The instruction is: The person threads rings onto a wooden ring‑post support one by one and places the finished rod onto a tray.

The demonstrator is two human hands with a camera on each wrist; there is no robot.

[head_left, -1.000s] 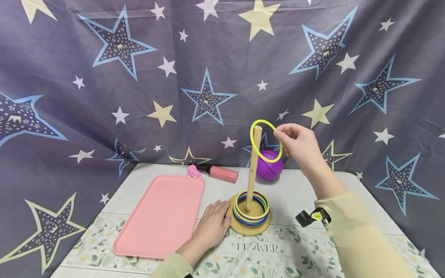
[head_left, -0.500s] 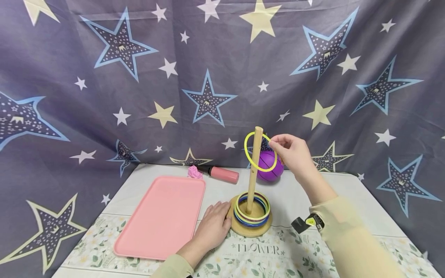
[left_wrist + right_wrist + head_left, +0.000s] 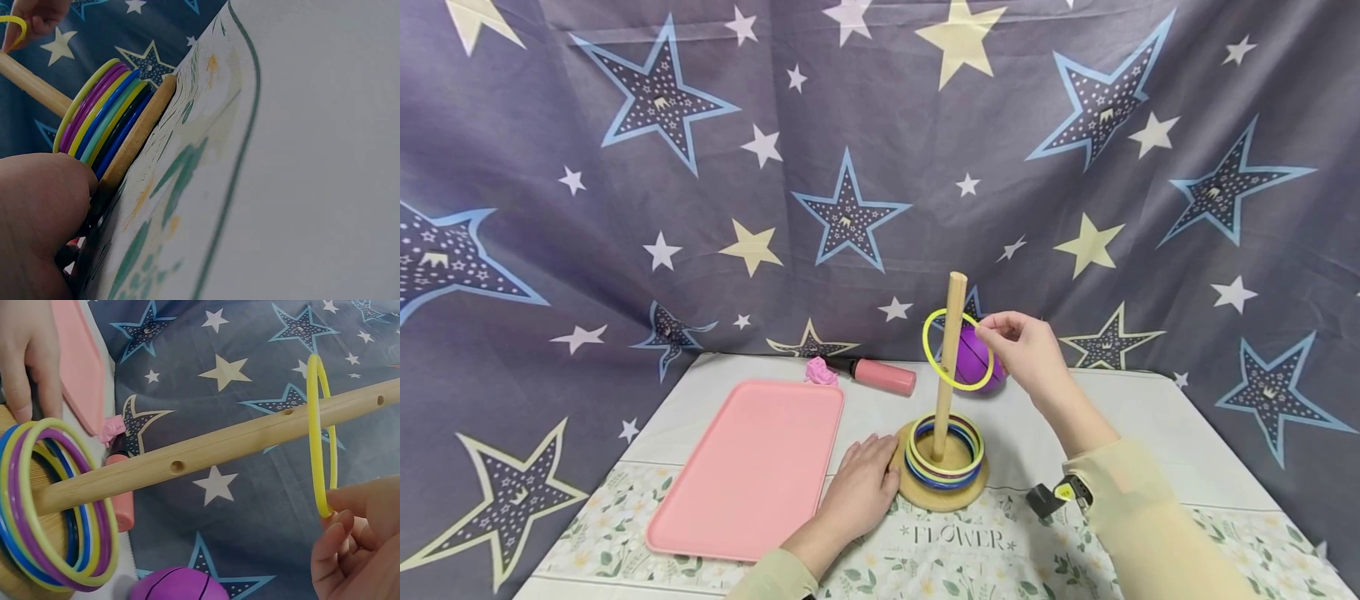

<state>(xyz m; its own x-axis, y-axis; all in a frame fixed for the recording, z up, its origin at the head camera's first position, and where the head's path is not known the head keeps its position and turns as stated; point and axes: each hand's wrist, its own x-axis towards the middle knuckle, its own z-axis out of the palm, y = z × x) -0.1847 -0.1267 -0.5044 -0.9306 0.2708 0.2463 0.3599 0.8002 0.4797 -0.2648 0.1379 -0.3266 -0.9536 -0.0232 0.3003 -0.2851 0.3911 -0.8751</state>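
Between thumb and fingertips my right hand (image 3: 1026, 350) pinches a yellow ring (image 3: 314, 437) at its right side. The ring encircles the wooden post (image 3: 244, 440), tilted, roughly a third of the way down in the head view. Around the foot of the post lie several stacked rings (image 3: 106, 112) in yellow, purple, blue and green, on a round wooden base (image 3: 940, 500). My left hand (image 3: 862, 483) lies with extended fingers on the table, its fingertips and thumb right at the base's left edge.
Left of my left hand lies a pink tray (image 3: 760, 467). Behind it are a small pink crumpled-looking object (image 3: 822, 372) and a pink cylinder with a black end (image 3: 883, 377). A purple ball (image 3: 973, 358) sits behind the post, against a star-patterned curtain (image 3: 865, 108).
My right hand has moved down and slightly left, bringing the yellow ring from around the post's top to lower along it. My left hand has stayed in place.
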